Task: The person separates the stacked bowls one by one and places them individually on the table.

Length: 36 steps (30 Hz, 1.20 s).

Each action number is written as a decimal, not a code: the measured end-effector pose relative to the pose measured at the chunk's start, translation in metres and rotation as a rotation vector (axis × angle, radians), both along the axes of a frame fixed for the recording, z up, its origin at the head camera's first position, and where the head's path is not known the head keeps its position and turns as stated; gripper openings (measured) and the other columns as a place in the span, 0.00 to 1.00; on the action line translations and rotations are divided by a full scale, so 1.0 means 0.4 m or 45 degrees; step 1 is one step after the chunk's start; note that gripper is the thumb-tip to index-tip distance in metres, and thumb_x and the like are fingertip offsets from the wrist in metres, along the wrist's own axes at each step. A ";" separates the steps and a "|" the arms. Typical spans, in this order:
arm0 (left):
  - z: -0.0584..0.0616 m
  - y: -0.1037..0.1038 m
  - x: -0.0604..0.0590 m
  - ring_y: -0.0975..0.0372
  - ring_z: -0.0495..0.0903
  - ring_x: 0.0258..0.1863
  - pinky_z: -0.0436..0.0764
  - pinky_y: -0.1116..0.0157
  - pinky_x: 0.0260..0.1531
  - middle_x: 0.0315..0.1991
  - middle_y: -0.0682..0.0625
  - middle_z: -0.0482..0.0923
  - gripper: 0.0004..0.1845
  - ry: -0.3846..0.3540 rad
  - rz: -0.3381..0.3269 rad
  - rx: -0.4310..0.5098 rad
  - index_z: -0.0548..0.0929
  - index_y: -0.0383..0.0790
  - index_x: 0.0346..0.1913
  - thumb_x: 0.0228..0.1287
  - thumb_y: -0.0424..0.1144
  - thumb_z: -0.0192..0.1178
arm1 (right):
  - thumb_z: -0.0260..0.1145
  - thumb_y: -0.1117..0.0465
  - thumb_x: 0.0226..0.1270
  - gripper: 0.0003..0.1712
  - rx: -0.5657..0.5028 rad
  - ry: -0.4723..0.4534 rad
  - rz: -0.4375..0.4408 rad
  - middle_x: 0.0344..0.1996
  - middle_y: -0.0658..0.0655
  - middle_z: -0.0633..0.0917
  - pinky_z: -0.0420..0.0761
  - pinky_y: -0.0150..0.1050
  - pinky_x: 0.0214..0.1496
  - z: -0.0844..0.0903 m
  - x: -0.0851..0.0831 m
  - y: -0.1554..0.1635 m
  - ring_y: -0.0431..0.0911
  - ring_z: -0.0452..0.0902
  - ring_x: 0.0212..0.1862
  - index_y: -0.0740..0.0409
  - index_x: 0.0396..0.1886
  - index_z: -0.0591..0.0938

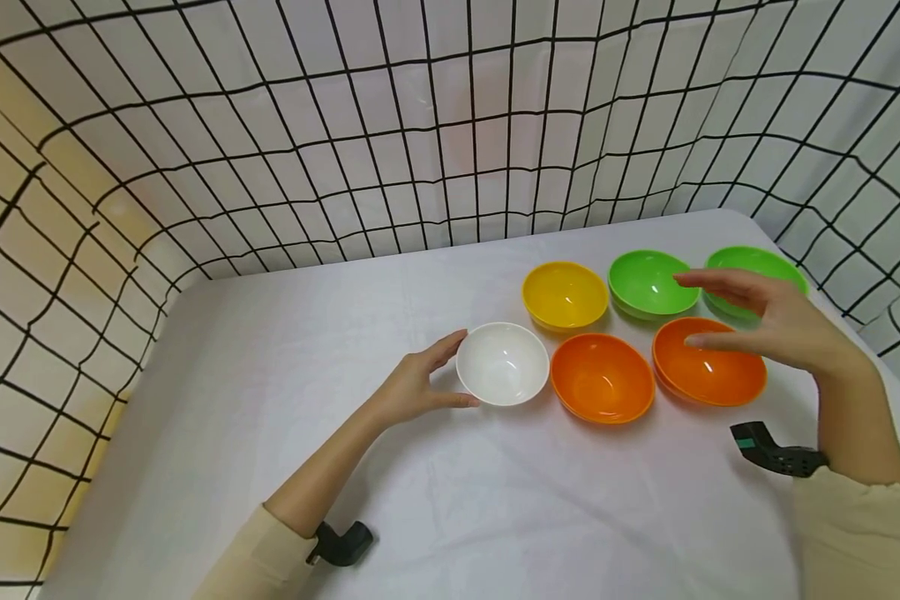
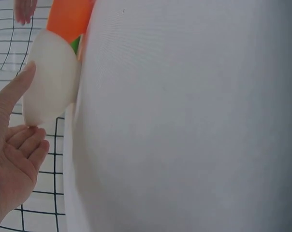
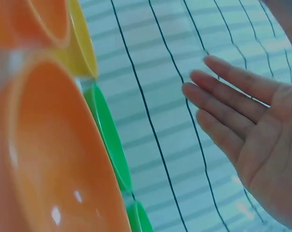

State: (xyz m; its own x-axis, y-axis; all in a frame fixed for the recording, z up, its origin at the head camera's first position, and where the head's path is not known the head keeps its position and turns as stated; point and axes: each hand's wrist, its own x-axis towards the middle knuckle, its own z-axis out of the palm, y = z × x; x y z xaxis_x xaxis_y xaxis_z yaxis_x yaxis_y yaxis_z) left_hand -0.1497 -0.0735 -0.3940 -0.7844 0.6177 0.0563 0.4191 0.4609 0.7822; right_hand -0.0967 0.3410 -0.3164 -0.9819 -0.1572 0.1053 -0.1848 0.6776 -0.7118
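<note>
A white bowl [image 1: 503, 364] sits upright on the table, left of the other bowls. My left hand [image 1: 418, 385] holds it at its left side, thumb toward the near rim and fingers toward the far rim. In the left wrist view the thumb lies against the outside of the white bowl [image 2: 51, 79], with fingertips at its edge. My right hand [image 1: 772, 321] hovers above the right orange bowl [image 1: 708, 371] and partly hides the far-right green bowl [image 1: 753, 262]. Its fingers are stretched out, thumb apart, holding nothing, as the right hand [image 3: 252, 121] in the right wrist view shows.
Beside the white bowl stands another orange bowl [image 1: 602, 379]. Behind are a yellow bowl [image 1: 565, 296] and a second green bowl [image 1: 648, 285]. White cloth covers the table [image 1: 307, 333]. A black wire grid [image 1: 420, 133] rises along the table's back and sides.
</note>
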 end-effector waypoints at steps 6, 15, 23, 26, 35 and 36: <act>0.002 0.003 -0.003 0.57 0.67 0.63 0.67 0.58 0.62 0.66 0.50 0.63 0.50 0.020 -0.015 0.000 0.60 0.40 0.69 0.42 0.48 0.74 | 0.78 0.54 0.42 0.46 0.028 -0.041 0.000 0.64 0.54 0.69 0.61 0.58 0.65 0.005 -0.017 -0.126 0.54 0.58 0.67 0.47 0.65 0.69; 0.004 0.005 -0.007 0.54 0.67 0.63 0.68 0.57 0.61 0.67 0.48 0.63 0.50 0.024 -0.028 -0.006 0.60 0.40 0.69 0.42 0.48 0.74 | 0.75 0.41 0.42 0.51 0.104 -0.074 0.194 0.65 0.54 0.68 0.62 0.61 0.63 -0.048 -0.041 -0.262 0.55 0.60 0.66 0.52 0.66 0.66; 0.009 0.007 -0.010 0.54 0.67 0.62 0.68 0.57 0.61 0.67 0.47 0.62 0.51 0.021 -0.030 -0.018 0.59 0.40 0.69 0.42 0.48 0.74 | 0.73 0.30 0.32 0.62 0.250 -0.066 0.237 0.67 0.55 0.64 0.63 0.59 0.63 -0.098 -0.048 -0.324 0.54 0.56 0.68 0.52 0.68 0.62; 0.012 0.007 -0.010 0.54 0.67 0.63 0.67 0.57 0.61 0.67 0.47 0.63 0.51 0.022 -0.032 -0.018 0.59 0.40 0.69 0.41 0.48 0.74 | 0.70 0.25 0.30 0.66 0.280 -0.071 0.246 0.66 0.56 0.64 0.65 0.58 0.63 -0.106 -0.047 -0.338 0.53 0.57 0.67 0.54 0.68 0.61; 0.006 0.006 -0.011 0.55 0.67 0.63 0.67 0.58 0.61 0.66 0.48 0.63 0.51 0.028 -0.031 -0.009 0.60 0.41 0.69 0.42 0.48 0.74 | 0.69 0.25 0.31 0.68 0.324 -0.130 0.241 0.68 0.56 0.61 0.66 0.58 0.62 -0.117 -0.039 -0.362 0.53 0.57 0.67 0.54 0.71 0.57; 0.005 0.006 -0.012 0.55 0.67 0.63 0.67 0.58 0.61 0.66 0.48 0.63 0.50 0.028 -0.030 -0.009 0.60 0.41 0.69 0.41 0.48 0.74 | 0.70 0.26 0.31 0.68 0.323 -0.130 0.247 0.68 0.57 0.61 0.66 0.58 0.62 -0.119 -0.039 -0.365 0.53 0.57 0.67 0.54 0.71 0.57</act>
